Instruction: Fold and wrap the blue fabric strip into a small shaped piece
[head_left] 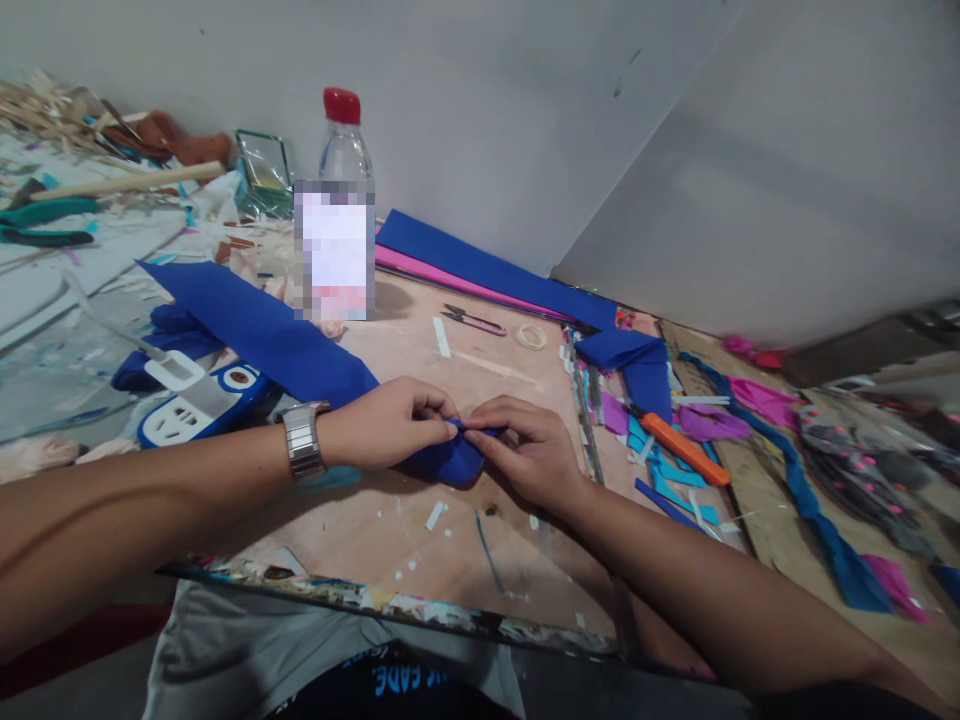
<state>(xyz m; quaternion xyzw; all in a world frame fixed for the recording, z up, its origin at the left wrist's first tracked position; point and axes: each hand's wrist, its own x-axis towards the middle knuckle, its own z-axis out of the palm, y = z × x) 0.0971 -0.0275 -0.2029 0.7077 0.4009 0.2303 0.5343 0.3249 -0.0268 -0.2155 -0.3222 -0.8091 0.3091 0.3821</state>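
A long blue fabric strip (277, 335) runs from the left side of the board to its middle, where its near end is bunched and folded. My left hand (394, 425), with a metal watch (303, 440) on the wrist, pinches the edge of that end between thumb and fingers. Close against it, my right hand (529, 450) pinches the same end from the right. Fingertips cover the exact fold. Beyond the hands lie pink-handled thread snips (476, 321) and a small roll of tape (532, 337).
A bottle with a red cap (342, 105) stands behind a phone with a blurred screen (335, 255). At left are a power strip (202, 408) and green-handled pliers (49, 220). An orange utility knife (684, 449) lies among scraps at right. More blue strips (495, 265) lie along the wall.
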